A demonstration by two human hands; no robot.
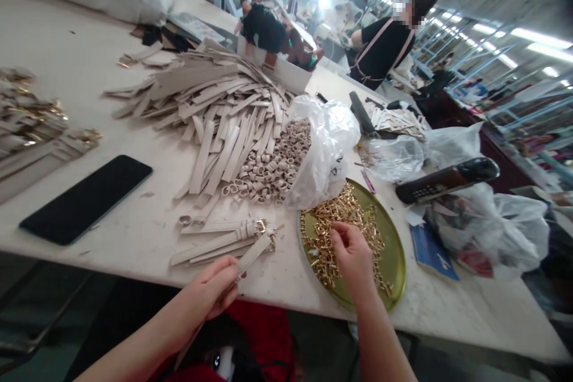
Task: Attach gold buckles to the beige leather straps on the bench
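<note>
My left hand (220, 285) is closed around a beige strap (256, 252), whose free end points up and to the right. Just beyond it lie several beige straps with gold buckles (215, 245). Over a round gold-green tray (394, 250) my right hand (353, 253) has thumb and fingertips pinched together among small gold buckles (333, 209). Whatever is between those fingertips is too small to make out. Behind the hands sit a heap of small beige strap loops (273, 173) and a large pile of loose beige strips (215, 95).
A black phone (87, 200) lies at left, below a stack of buckled straps (36, 131). A clear plastic bag (324, 149) stands behind the tray. Right of it are a dark bottle (447, 180), a blue booklet (432, 250) and another plastic bag (496, 227). Co-workers are beyond the table.
</note>
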